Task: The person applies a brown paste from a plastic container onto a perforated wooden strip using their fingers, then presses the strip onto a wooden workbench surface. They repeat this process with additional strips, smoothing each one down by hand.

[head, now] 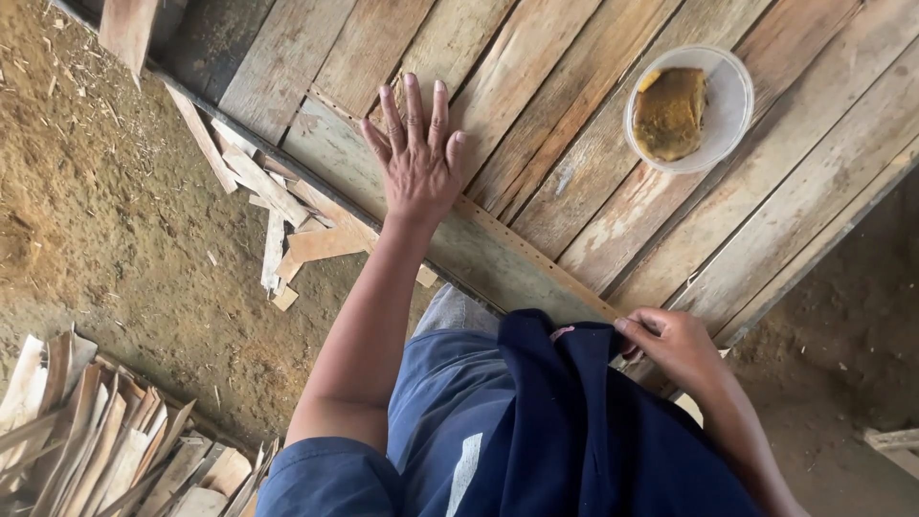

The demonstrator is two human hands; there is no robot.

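My left hand [417,153] lies flat, palm down with fingers spread, on a thin wooden strip [517,247] that runs along the edge of a plank work surface [574,124]. My right hand [673,343] rests at the near edge of the planks, fingers curled against the end of the strip and the hem of my dark blue shirt. Whether it grips the strip is unclear. A clear plastic bowl [728,105] holding a brown-yellow lump sits on the planks at the upper right, well away from both hands.
Scattered wood offcuts [278,206] lie on the dirt floor [105,211] left of the planks. A pile of thin wooden slats [105,440] fills the lower left corner. Another wood piece [895,445] shows at the right edge.
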